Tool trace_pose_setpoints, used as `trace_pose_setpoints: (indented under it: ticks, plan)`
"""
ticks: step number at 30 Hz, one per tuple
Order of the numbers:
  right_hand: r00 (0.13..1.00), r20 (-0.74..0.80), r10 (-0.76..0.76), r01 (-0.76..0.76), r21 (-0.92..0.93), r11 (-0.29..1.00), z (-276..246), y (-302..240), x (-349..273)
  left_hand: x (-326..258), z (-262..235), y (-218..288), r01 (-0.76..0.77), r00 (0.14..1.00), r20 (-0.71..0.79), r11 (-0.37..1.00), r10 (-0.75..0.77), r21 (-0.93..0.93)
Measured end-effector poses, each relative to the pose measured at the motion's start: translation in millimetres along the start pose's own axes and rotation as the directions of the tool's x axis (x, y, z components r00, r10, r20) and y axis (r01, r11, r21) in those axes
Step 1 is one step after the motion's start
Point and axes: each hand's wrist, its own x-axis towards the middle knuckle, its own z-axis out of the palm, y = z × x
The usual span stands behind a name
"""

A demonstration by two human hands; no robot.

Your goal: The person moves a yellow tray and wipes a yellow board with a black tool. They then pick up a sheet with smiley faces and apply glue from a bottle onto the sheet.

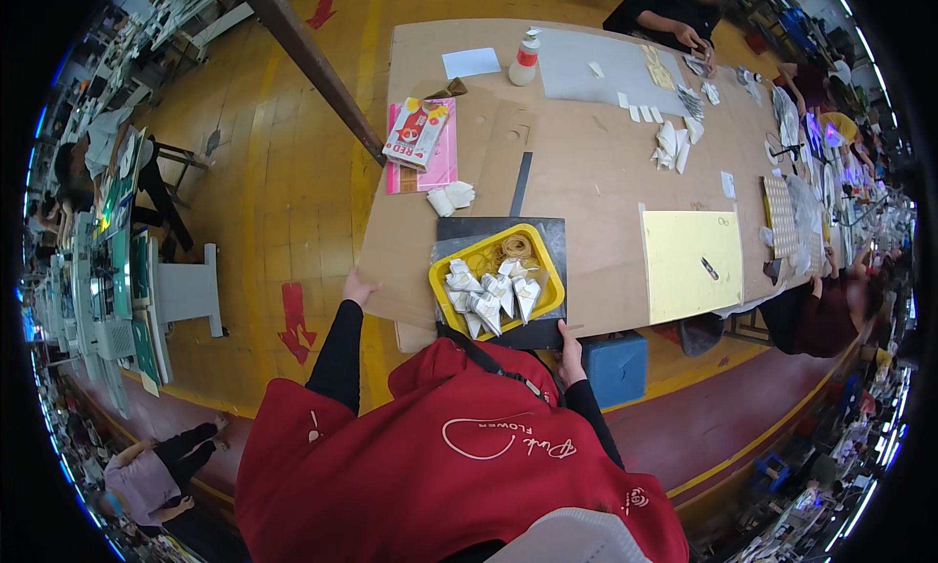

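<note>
A yellow plastic tray [555, 281] sits in front of me on a flat black board [457, 231]. Inside it are several folded white pieces [499, 290] with pointed ends and a bundle of tan rubber bands [516, 247]. My left hand [361, 287] grips the left edge of the cardboard table cover [404, 260], its fingers partly hidden. At the near right corner of the black board, my right hand [570, 356] holds the edge, thumb up and other fingers mostly out of sight. Neither hand touches the tray.
A printed box [417, 133] lies on a pink packet at the left, with white rolls [450, 198] below. A pump bottle [525, 59] stands farther back. A yellow sheet [692, 266] carries a pen-like tool. A co-worker [674, 16] handles pieces across the table. A blue bin [614, 369] stands by my right.
</note>
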Motion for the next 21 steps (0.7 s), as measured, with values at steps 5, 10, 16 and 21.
trace_pose_setpoints:
  ticks: [5, 10, 16, 21]
  plan:
    - [0.999, -0.027, 0.033, -0.036, -0.120, 0.992, 13.6, -32.8, -15.4, -5.4, -0.1, -6.1, -0.077, 0.997, -0.022, 0.993, 0.075, -0.085]
    - [0.972, -0.021, -0.233, 0.233, -0.016, 0.972, 13.6, -29.8, -5.2, -20.9, 3.5, 9.3, -0.002, 0.997, -0.074, 0.999, 0.005, 0.044]
    - [0.944, -0.058, -0.326, 0.321, -0.084, 0.943, 5.7, -35.8, 10.4, -41.2, 18.3, 29.3, 0.029, 0.976, -0.219, 0.991, 0.000, 0.131]
    - [0.952, -0.046, -0.304, 0.302, -0.044, 0.952, 6.7, -33.3, 5.7, -47.5, 12.0, 44.2, 0.078, 0.979, -0.201, 0.950, -0.016, 0.303]
